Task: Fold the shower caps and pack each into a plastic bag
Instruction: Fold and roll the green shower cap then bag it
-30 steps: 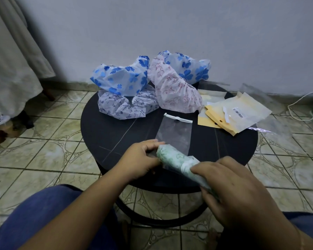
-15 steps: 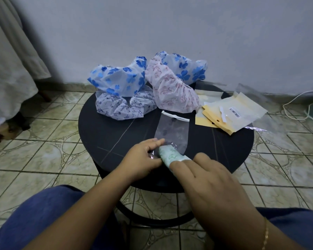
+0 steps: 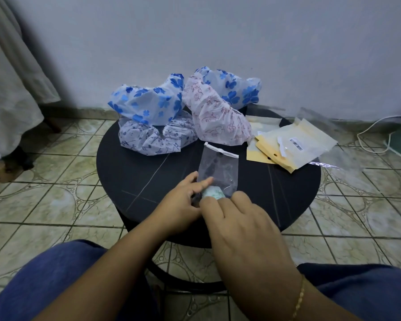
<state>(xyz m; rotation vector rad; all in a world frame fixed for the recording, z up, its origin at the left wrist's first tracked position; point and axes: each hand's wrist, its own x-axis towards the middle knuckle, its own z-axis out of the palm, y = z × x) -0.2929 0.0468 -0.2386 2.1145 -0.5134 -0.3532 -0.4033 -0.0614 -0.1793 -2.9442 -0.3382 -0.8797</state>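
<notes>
Rolled pale-green shower cap [image 3: 214,194], pinched by right hand [image 3: 239,228], now sits deeper in clear plastic bag [image 3: 218,173] whose mouth left hand [image 3: 181,202] grips; insertion nearly complete.

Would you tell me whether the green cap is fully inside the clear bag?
Partly in: the green cap's tip shows through the clear bag; hands hide the rest.

Just beyond our grip, the plastic bag [image 3: 218,169] is thin, clear, glossy film. The folded shower cap [image 3: 214,195] under our fingers looks like soft matt plastic. Beneath the grip, the round table [image 3: 134,181] is dark, smooth and matt.
</notes>
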